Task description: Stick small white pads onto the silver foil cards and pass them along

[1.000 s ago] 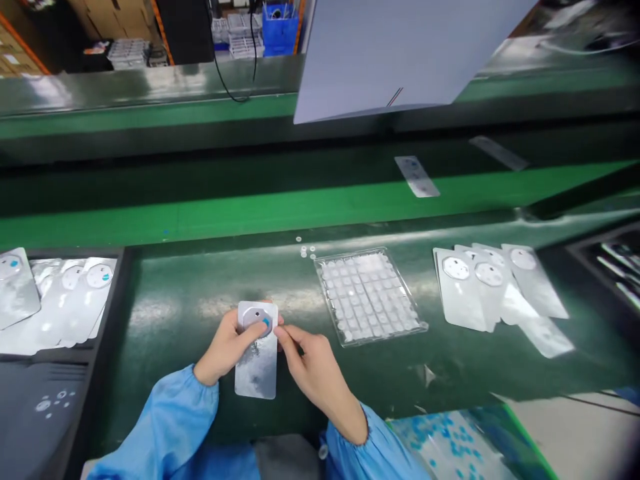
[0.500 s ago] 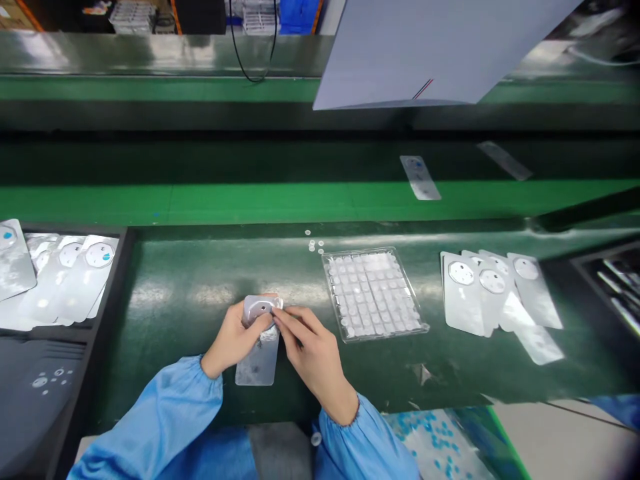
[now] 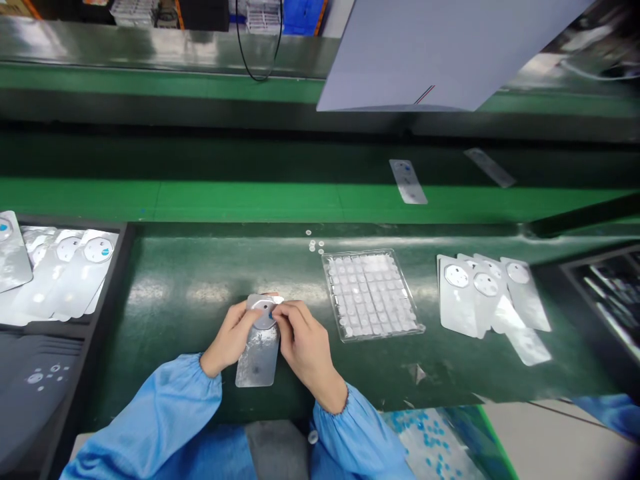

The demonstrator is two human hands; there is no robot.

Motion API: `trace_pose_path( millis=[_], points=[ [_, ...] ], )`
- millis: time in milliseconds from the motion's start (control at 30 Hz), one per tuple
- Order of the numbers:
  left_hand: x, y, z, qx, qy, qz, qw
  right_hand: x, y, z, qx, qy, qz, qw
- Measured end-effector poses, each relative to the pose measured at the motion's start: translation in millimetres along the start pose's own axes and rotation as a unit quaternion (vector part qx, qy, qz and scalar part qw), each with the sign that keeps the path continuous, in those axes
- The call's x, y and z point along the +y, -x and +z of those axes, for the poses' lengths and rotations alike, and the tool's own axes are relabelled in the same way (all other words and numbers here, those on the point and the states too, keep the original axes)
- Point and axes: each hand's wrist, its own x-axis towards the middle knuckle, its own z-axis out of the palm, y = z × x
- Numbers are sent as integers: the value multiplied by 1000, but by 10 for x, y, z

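Hands [image 3: 306, 347] on silver plate [image 3: 257, 363]; clear tray [image 3: 421, 329], white discs [image 3: 313, 249] near.

Head-worn view, facing forward, down over hands [image 3: 309, 345]

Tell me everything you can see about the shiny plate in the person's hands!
The plate is a flat, silvery, metal-looking rectangle with rounded corners, over the green table. Its far end has a pale roundish patch with a dark spot. The left hand holds its left side; the right hand is at the patch's right side, by something blue.
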Motion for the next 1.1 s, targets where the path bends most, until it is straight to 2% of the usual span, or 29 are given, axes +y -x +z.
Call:
trace_pose_path(
  millis=[133,200,267,333,433,500,567,633,700,733,767,833,933,1000,1033,1100],
  points=[
    [-5,-13,10,19,87,-62,994,-46,-8,2,95,-172,95,976],
    [7,-8,15,12,140,-97,985,-36,34,-63,132,-212,126,960],
    [28,-4,17,14,174,-121,977,23,155,-220,155,-215,159,951],
    [56,-8,19,19,185,-132,974,147,376,-491,173,-195,210,942],
    [98,-33,19,21,176,-140,974,469,852,-1074,213,-149,289,921],
    [122,-37,9,20,159,-142,977,736,1203,-1472,272,-141,304,902],
    [144,-20,-10,25,123,-136,983,973,1545,-1764,304,-163,295,891],
    [162,-14,-20,48,60,-120,990,1142,1848,-1888,295,-153,339,880],
    [171,-62,37,60,-16,-102,993,1263,2072,-1851,285,-115,414,857],
    [169,-106,121,49,-47,-96,993,1316,2149,-1791,289,-97,443,843],
    [163,-154,256,22,-68,-90,993,1366,2202,-1717,297,-85,461,832],
    [139,-246,690,-63,-73,-71,993,1443,2259,-1558,318,-79,465,822],
    [107,-451,1638,-166,-25,-1,986,1475,2274,-1385,327,-86,451,826],
    [153,-738,2264,-188,-30,32,981,1476,2269,-1335,319,-96,436,836],
    [211,-931,2514,-185,-93,43,977,1486,2269,-1323,314,-102,432,839],
    [392,-1371,2823,-162,-156,71,972,1541,2289,-1298,305,-117,434,840]
  ],
)
